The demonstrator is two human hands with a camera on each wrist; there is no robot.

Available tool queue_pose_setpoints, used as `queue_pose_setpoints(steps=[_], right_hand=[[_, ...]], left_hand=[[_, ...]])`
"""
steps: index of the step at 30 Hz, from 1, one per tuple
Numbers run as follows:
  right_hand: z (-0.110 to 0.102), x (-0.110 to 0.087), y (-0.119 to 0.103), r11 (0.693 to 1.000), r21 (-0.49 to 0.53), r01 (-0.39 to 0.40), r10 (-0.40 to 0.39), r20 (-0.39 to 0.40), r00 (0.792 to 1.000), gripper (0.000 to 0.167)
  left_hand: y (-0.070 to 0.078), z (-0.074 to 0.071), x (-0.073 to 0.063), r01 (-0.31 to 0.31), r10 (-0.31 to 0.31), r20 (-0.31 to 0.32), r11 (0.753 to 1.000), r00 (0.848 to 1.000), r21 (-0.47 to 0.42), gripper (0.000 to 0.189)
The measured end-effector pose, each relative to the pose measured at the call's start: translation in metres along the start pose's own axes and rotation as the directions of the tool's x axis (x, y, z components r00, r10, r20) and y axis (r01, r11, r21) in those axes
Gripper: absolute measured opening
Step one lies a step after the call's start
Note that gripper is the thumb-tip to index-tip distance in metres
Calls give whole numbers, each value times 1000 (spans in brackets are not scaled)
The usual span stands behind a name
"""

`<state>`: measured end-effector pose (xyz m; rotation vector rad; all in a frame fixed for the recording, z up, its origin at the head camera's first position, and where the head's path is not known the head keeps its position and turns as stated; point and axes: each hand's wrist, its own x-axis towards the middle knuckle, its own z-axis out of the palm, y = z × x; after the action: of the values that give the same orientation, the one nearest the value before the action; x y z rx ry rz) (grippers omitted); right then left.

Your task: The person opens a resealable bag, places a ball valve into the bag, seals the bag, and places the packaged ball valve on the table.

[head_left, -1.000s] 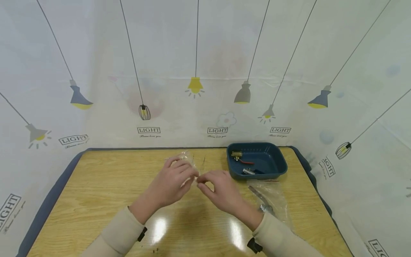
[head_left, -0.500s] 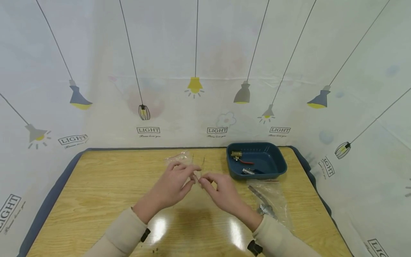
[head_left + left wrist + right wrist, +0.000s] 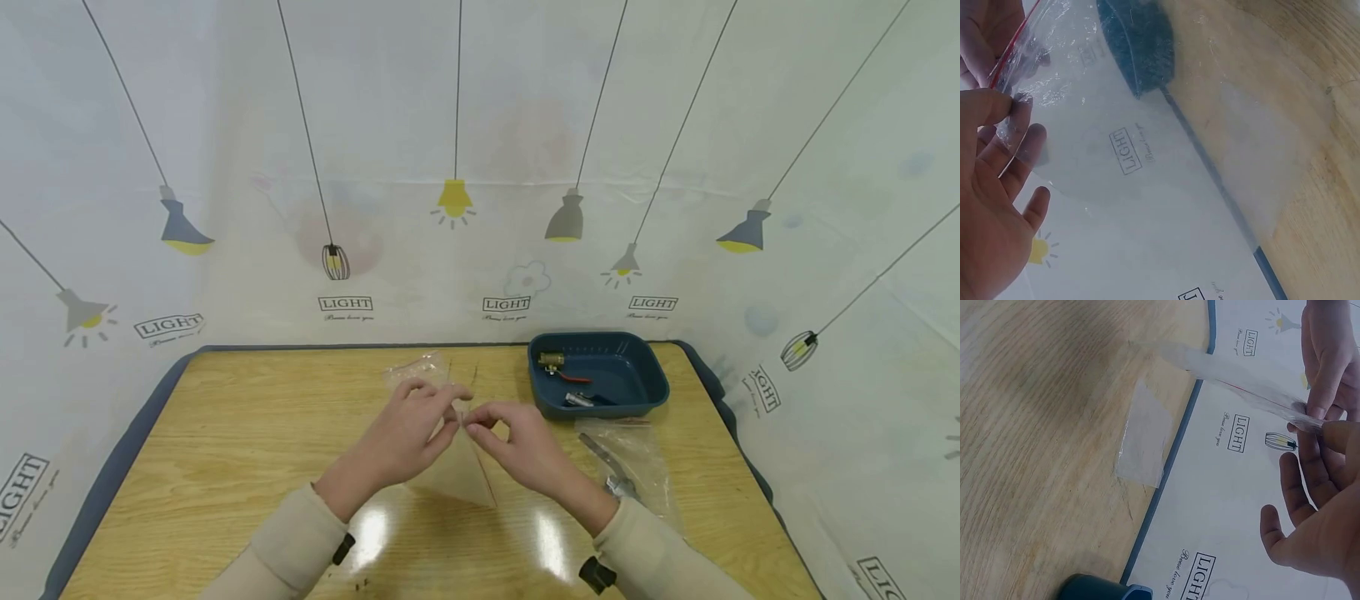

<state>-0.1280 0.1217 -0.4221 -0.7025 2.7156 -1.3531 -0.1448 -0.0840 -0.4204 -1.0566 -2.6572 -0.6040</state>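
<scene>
A clear plastic zip bag [image 3: 453, 475] with a red line along its edge hangs between my two hands above the table. My left hand [image 3: 408, 429] pinches its top edge between thumb and forefinger, the other fingers loosely bent. From the other side my right hand [image 3: 521, 442] pinches the same edge, very near the left fingertips. In the left wrist view the bag [image 3: 1210, 119] spreads out, see-through, and I see nothing inside it. The right wrist view shows the bag [image 3: 1241, 387] nearly edge-on. Another clear bag [image 3: 416, 369] lies flat behind my left hand.
At the back right stands a blue tray [image 3: 600, 410] holding a brass valve [image 3: 552, 360] with a red lever and a silver-and-black item [image 3: 579, 400]. Before it lies a clear bag [image 3: 652, 467] with a grey metal tool [image 3: 618, 479]. Tiny dark specks [image 3: 362, 583] mark the near table.
The zip bag has turned and opened out below my hands, its red-lined edge now slanting toward me. Both hands stay close together, with the left shifted slightly right.
</scene>
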Motion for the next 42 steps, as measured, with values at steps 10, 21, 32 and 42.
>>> queue_pose_setpoints(steps=[10, 21, 32, 42], right_hand=[[4, 1, 2, 996, -83, -33, 27, -81, 996, 9], [11, 0, 3, 971, -229, -71, 15, -241, 970, 8], [23, -1, 9, 810, -585, 26, -209, -248, 946, 6], [25, 0, 9, 782, -620, 64, -269, -243, 932, 6]], left_hand=[[1, 6, -3, -12, 20, -80, 994, 997, 107, 39], [11, 20, -5, -5, 98, -279, 949, 955, 314, 10], [19, 33, -5, 126, -51, -289, 961, 956, 246, 25], [19, 36, -3, 143, -68, -310, 963, 948, 227, 19]])
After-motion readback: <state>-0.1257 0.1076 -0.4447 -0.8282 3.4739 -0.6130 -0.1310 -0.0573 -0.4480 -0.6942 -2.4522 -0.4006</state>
